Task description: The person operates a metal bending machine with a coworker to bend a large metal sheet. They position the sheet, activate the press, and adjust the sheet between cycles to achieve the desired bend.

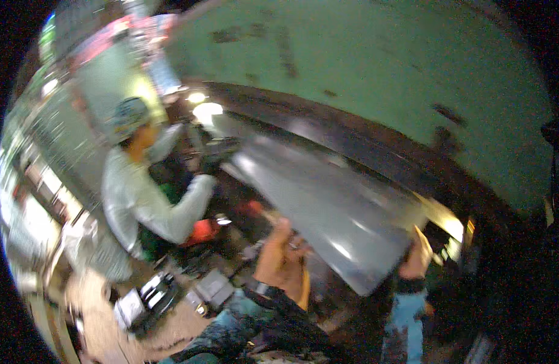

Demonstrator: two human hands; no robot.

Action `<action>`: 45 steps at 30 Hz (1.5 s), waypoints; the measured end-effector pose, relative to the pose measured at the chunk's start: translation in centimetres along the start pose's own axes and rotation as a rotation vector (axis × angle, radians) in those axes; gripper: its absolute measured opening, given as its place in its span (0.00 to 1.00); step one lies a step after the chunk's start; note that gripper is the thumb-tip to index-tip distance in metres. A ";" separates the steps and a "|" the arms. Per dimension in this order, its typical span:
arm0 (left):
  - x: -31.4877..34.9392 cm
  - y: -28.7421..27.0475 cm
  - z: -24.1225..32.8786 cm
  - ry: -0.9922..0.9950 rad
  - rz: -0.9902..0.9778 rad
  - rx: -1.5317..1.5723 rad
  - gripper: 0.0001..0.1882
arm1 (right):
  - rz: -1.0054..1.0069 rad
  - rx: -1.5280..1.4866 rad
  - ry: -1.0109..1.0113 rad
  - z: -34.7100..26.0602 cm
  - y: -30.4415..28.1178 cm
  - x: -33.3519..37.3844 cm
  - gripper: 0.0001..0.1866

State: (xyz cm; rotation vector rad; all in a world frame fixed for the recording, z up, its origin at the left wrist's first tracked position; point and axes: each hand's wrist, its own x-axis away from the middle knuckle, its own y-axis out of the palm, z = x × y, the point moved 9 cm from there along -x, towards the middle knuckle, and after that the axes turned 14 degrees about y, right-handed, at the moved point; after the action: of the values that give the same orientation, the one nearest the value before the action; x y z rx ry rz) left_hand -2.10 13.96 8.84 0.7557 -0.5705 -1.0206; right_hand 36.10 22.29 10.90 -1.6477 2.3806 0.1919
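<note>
A long, smooth grey metal sheet (pixel 316 200) slants from the far left down toward me. My right hand (pixel 416 259) grips its near right edge, fingers closed against the metal. Close by the sheet's left edge is my left hand (pixel 281 258), its fingers partly bent; blur hides whether they touch the metal. A yellow-orange strip (pixel 305 290) shows beside that hand. At the sheet's far end, a co-worker's dark-gloved hand (pixel 216 161) is close to the edge.
The co-worker (pixel 149 182) in a grey long-sleeved top and patterned cap sits or crouches on the left. A large green machine body (pixel 364 67) rises behind the sheet. Grey metal blocks (pixel 214 288) and a red object (pixel 202 232) lie at lower left. Bright lamps (pixel 207 111) glow behind.
</note>
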 end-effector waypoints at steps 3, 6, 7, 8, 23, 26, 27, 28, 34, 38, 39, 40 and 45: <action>-0.4 0.9 -1.7 -0.121 -0.117 -0.128 0.13 | -0.044 -0.332 0.368 1.8 0.1 -0.3 0.15; -0.8 0.2 -2.5 -0.108 -0.144 -0.371 0.12 | 0.000 -0.459 0.567 2.8 1.0 -0.1 0.08; -1.2 -0.4 -1.5 -0.005 -0.141 -0.532 0.11 | 0.017 -0.399 0.630 3.1 1.0 0.0 0.06; -0.8 -1.2 -2.8 -0.133 -0.095 -0.327 0.11 | -0.019 -0.427 0.596 3.0 1.3 -0.2 0.06; -1.4 7.8 -8.5 -0.158 -0.507 -0.807 0.17 | -0.134 -0.570 0.567 5.7 8.1 -0.8 0.12; -1.1 8.7 -9.2 -0.175 -0.548 -0.844 0.17 | -0.147 -0.549 0.523 5.7 8.3 -1.0 0.13; -1.0 8.9 -9.5 -0.178 -0.566 -0.846 0.17 | -0.136 -0.471 0.525 5.7 8.2 -1.3 0.12; -0.9 9.3 -9.5 -0.182 -0.576 -0.855 0.17 | -0.149 -0.453 0.546 5.6 8.2 -1.2 0.12; -0.8 10.4 -10.1 -0.194 -0.603 -0.867 0.17 | -0.239 -0.434 0.562 3.4 7.6 -0.6 0.12; -1.0 10.2 -9.9 -0.200 -0.601 -0.869 0.17 | -0.231 -0.417 0.523 2.5 6.7 -0.5 0.12; -1.0 10.1 -9.9 -0.206 -0.600 -0.868 0.17 | -0.224 -0.419 0.523 2.5 6.7 -0.5 0.12; -1.0 10.0 -9.8 -0.210 -0.602 -0.863 0.17 | -0.244 -0.438 0.511 2.4 6.8 -0.6 0.13; -1.1 9.7 -10.0 -0.230 -0.593 -0.865 0.17 | -0.222 -0.386 0.596 3.8 7.1 -0.7 0.14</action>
State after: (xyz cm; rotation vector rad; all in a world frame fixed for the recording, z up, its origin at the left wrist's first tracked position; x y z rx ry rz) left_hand 9.92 20.93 10.18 0.0129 -0.0404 -1.7492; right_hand 30.19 26.40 7.26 -2.4179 2.6568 0.1382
